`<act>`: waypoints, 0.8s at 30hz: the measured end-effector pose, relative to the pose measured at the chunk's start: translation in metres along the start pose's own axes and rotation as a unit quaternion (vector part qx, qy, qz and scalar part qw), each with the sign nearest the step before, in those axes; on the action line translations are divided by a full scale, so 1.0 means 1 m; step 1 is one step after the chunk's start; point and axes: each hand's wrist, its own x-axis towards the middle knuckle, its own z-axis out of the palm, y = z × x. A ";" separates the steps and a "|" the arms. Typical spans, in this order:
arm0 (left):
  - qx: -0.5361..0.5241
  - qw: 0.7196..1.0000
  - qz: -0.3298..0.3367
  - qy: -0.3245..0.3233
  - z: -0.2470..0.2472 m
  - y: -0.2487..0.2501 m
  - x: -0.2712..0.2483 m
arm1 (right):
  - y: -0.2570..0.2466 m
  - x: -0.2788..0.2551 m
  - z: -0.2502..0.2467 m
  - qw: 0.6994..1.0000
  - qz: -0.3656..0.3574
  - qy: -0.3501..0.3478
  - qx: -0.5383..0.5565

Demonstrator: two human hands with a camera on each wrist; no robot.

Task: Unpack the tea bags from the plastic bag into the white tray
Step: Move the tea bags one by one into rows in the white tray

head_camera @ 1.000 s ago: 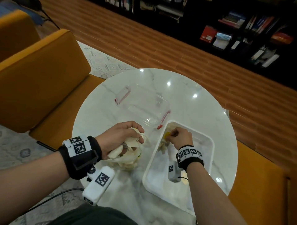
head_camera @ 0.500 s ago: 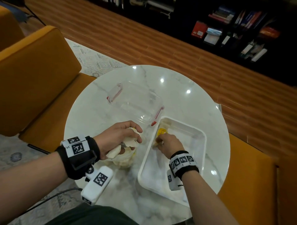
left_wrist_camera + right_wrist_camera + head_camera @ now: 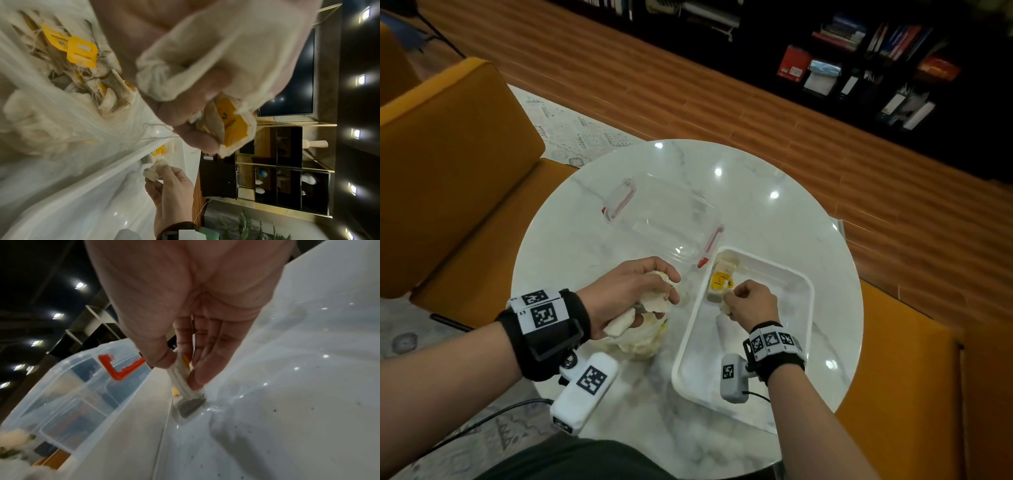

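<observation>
A clear plastic bag (image 3: 640, 342) of tea bags with yellow tags (image 3: 82, 52) lies on the marble table, left of the white tray (image 3: 801, 294). My left hand (image 3: 635, 291) is above the bag and grips a bunch of tea bags (image 3: 205, 53). My right hand (image 3: 748, 301) is inside the tray near its far left corner, pinching a tea bag (image 3: 180, 376) between thumb and fingers, its lower end touching the tray floor. Two or three tea bags (image 3: 720, 277) lie in that corner just beyond the hand.
A clear plastic box (image 3: 664, 219) with red latches stands on the round table (image 3: 774, 178) just behind the tray and bag. Mustard yellow chairs (image 3: 448, 164) flank the table on the left and right. Dark bookshelves line the far wall.
My right hand has drawn back a little toward me along the tray's left side, leaving yellow-tagged tea bags in the far corner. The left hand keeps its grip above the bag.
</observation>
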 end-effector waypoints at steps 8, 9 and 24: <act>-0.004 1.000 -0.001 0.002 -0.006 -0.003 -0.001 | -0.022 -0.003 0.020 0.999 0.022 -0.019 -0.037; -0.005 1.000 -0.001 0.002 -0.007 -0.003 -0.001 | -0.023 -0.003 0.022 0.999 0.023 -0.030 -0.012; -0.015 1.000 0.008 0.005 -0.010 -0.003 -0.002 | -0.023 0.006 0.004 0.970 -0.140 -0.085 -0.182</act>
